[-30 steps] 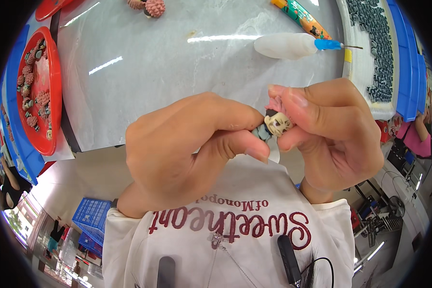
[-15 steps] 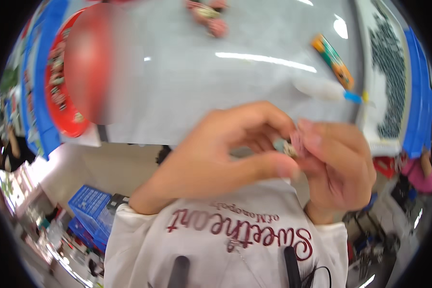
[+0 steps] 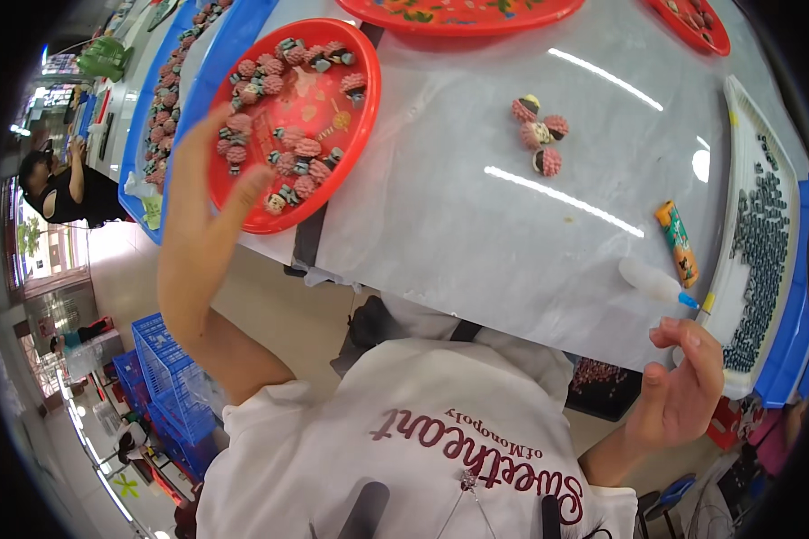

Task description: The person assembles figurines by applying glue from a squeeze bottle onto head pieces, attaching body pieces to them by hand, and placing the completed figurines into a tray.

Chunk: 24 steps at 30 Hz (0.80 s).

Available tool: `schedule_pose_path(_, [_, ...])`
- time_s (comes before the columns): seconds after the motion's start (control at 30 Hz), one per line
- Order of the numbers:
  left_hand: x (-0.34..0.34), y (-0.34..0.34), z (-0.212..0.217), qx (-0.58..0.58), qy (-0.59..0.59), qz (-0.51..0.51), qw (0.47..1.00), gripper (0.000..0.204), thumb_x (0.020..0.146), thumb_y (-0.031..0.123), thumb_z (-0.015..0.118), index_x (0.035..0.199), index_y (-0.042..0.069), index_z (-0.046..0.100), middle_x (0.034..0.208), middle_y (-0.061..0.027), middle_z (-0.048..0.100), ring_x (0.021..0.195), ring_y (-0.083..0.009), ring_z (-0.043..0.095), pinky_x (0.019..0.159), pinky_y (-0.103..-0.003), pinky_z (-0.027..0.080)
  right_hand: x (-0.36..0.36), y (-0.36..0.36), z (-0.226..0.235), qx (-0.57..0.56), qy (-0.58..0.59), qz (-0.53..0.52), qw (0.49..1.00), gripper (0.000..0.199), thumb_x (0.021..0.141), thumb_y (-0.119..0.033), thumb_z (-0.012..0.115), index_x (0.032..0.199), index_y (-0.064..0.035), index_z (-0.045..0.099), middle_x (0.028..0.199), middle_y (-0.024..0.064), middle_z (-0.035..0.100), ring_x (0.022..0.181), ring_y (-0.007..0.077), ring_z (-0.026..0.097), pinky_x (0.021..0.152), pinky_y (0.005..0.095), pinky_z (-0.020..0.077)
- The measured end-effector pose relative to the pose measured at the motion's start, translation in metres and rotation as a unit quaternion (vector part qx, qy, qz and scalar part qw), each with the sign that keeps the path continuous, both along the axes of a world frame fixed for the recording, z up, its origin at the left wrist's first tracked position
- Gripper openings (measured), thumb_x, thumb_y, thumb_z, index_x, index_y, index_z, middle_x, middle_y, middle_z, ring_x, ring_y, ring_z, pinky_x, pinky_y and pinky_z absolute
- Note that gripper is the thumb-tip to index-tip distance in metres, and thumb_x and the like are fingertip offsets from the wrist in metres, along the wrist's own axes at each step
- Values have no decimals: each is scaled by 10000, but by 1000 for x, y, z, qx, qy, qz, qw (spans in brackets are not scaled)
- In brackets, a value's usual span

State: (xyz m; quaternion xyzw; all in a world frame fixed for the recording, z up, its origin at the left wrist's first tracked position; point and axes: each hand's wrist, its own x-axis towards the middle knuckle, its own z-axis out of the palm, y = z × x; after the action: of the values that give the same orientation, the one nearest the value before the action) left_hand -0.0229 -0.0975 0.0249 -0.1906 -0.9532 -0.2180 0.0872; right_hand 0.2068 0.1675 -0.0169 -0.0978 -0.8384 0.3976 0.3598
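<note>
My left hand [image 3: 198,225] reaches over the near left rim of a red plate [image 3: 364,117], its fingers and thumb spread apart and nothing seen in them. On that plate lie several small figurines [image 3: 306,162] with knobbly pink tops and grey-green parts. My right hand [image 3: 683,386] is raised off the table's near right edge. Its fingers are loosely bent, the thumb stands apart from them, and no object shows between. Closest to it is a white squeeze bottle [image 3: 647,278] with a blue tip, lying on its side.
A group of pink figurines [image 3: 535,135] lies mid-table. Beyond the bottle is an orange-and-green tube [image 3: 677,242]. A white tray [image 3: 737,386] of small dark pieces borders the right side. A blue bin [image 3: 133,166] with more figurines stands left; a large red tray [image 3: 476,18] lies at the far edge.
My hands were together around a small pink piece. They have parted: the left has swung left to the red plate, the right has moved lower right. The whole view has shifted too.
</note>
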Motion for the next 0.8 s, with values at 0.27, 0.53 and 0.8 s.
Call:
schedule_pose_path(0.27, [-4, 11, 0, -48, -144, -155, 976, 300, 775, 140, 530, 1071, 95, 533, 1091, -117, 471, 1014, -286, 458, 851, -336, 375, 1, -3, 0, -9, -2, 26, 1000, 245, 726, 0, 606, 950, 55, 524, 800, 193, 562, 670, 245, 546, 507, 287, 476])
schedule_pose_path(0.53, [-17, 29, 0, -100, 95, -60, 989, 194, 764, 84, 527, 949, 48, 573, 1009, -108, 535, 932, -274, 517, 816, -330, 412, 14, 5, 3, -25, -25, 5, 999, 253, 693, 122, 532, 938, 58, 528, 795, 200, 567, 658, 222, 549, 524, 251, 460])
schedule_pose_path(0.8, [25, 114, -25, 132, -24, -316, 939, 206, 742, 10, 559, 943, 44, 588, 1031, -89, 531, 890, -238, 534, 753, -322, 431, 8, 7, 5, -14, -21, -23, 999, 225, 681, 146, 531, 887, 56, 548, 725, 170, 588, 620, 197, 539, 540, 240, 438])
